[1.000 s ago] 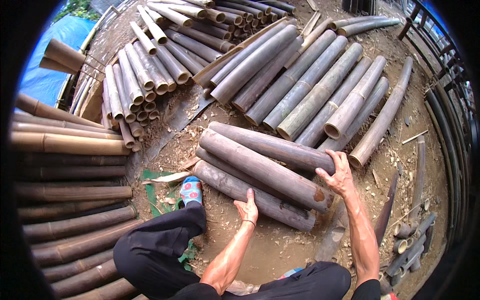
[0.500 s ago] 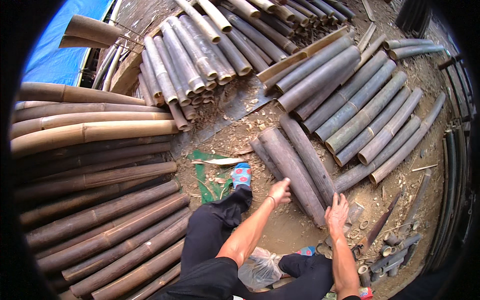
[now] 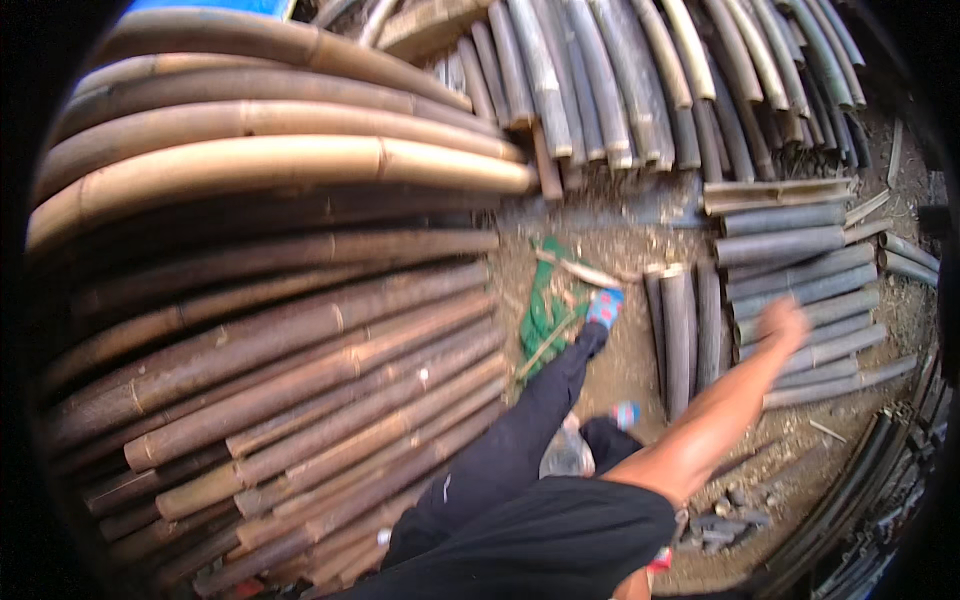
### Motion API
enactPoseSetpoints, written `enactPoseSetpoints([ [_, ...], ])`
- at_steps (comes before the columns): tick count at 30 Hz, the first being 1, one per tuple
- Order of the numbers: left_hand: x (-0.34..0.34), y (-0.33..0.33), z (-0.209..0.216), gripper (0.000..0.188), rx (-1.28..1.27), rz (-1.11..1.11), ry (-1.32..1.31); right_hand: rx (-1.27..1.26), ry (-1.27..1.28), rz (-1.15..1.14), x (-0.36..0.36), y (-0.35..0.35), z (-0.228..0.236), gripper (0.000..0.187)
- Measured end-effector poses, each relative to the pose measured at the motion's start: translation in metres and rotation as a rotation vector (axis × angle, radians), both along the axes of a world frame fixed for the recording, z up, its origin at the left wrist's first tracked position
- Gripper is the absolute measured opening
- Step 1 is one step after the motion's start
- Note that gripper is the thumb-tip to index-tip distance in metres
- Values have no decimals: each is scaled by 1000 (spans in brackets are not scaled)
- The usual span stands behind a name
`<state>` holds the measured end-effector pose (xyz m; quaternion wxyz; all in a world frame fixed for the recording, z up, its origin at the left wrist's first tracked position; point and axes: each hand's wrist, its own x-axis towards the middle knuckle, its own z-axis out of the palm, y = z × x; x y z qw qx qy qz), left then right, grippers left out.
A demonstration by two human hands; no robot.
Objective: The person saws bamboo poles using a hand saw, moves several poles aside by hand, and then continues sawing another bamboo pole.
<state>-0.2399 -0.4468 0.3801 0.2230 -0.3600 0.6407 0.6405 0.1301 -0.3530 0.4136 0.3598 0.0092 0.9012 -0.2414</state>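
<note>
My left hand (image 3: 783,325), blurred by motion, is stretched out to the right over a row of short dark bamboo poles (image 3: 800,285). Its fingers are smeared, so I cannot see whether it touches or holds any of them. Closer to me, three bamboo pieces (image 3: 680,345) lie side by side on the dirt, left of that forearm. My right hand is out of sight; only a bit of skin shows by my black sleeve at the bottom edge.
Long brown bamboo poles (image 3: 250,370) are stacked on the left. Upright-looking rows of bamboo (image 3: 620,80) line the back. A green cloth (image 3: 545,305) lies by my socked foot (image 3: 604,308). Offcuts (image 3: 725,525) lie at the lower right, near dark poles (image 3: 870,490).
My view has swung left, so the scene sits farther right. My left hand has moved from beside the bamboo pieces out over the right-hand row. My right hand has left the view.
</note>
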Motion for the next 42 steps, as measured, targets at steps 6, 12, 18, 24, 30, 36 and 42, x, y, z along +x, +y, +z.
enactPoseSetpoints([
  [6, -169, -48, 169, 19, -85, 220, 314, 113, -47, -142, -43, -36, -4, 45],
  [12, -95, -173, 71, 27, -309, -81, 12, 14, -263, -109, -52, -41, -21, 55],
  [18, 184, -312, -49, 55, -691, -689, -193, 38, -241, -290, -79, -40, -6, 52],
  [24, 431, -412, 37, 64, -431, -852, -1111, 91, -272, -185, -117, -50, 28, 50],
  [30, 390, -396, 87, 52, -306, -729, -1101, 105, -388, -221, -176, -65, -2, 51],
  [36, 284, -413, 72, 48, -222, -205, -906, 258, -539, -154, -236, -107, 8, 55],
  [42, 343, -454, 75, 53, -405, -374, -976, 240, -558, -188, -262, -105, 21, 57],
])
